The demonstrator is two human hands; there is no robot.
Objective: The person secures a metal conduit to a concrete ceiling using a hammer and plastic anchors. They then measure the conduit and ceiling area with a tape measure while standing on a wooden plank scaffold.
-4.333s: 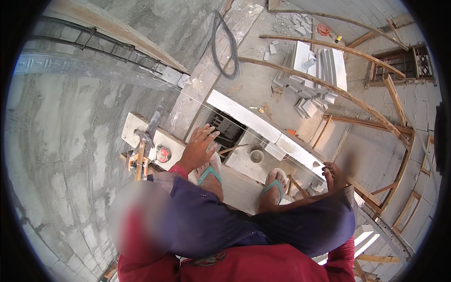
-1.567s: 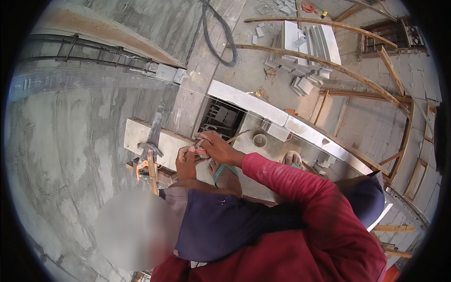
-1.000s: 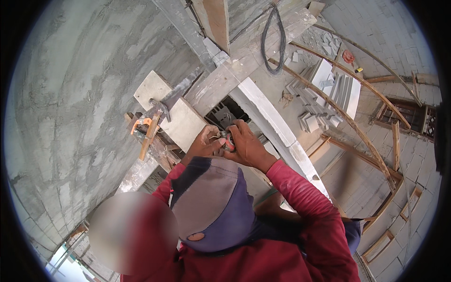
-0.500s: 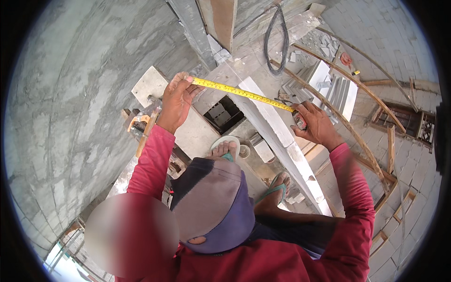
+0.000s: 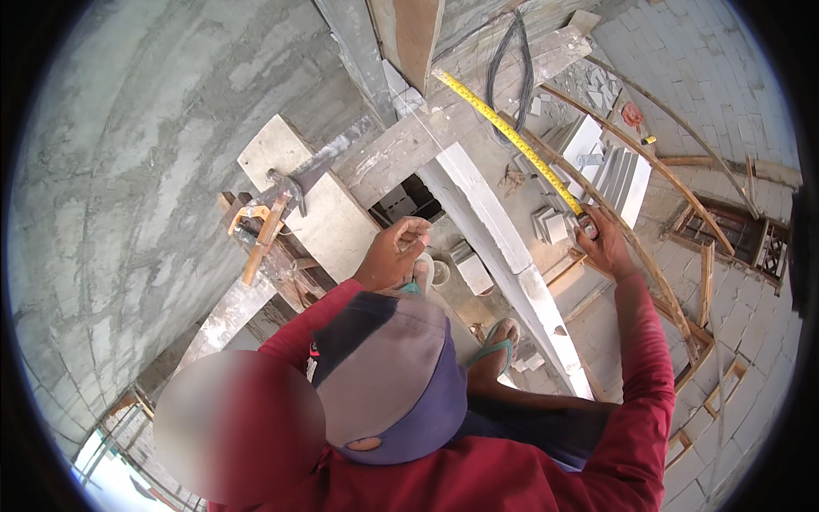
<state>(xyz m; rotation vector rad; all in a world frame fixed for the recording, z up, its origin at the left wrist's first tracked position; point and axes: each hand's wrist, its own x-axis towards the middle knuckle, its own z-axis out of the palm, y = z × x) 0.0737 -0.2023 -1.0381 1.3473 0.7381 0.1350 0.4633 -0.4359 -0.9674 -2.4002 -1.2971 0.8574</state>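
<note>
My right hand (image 5: 606,246) grips the case of a tape measure (image 5: 587,225), right of a pale block wall (image 5: 482,205). Its yellow blade (image 5: 512,136) sticks out far to the upper left, over the wall, its tip free near an upright board. Below it, close to my cap, my left hand (image 5: 392,254) is off the tape. Its fingers curl loosely with a gap to the thumb, and nothing shows in them. A hammer (image 5: 286,194) with a wooden handle lies to the left, beside an orange-handled tool (image 5: 247,215).
Coiled dark wire (image 5: 509,72) hangs over a dusty beam at the top. Stacked pale blocks (image 5: 597,158) and bent wooden strips (image 5: 640,141) lie to the right. A rough grey wall (image 5: 153,171) rises on the left. A dark square opening (image 5: 405,200) lies between boards and the block wall.
My left hand has let go of the blade's end and come back toward me. My right hand has moved right and slightly lower; the blade now points farther up.
</note>
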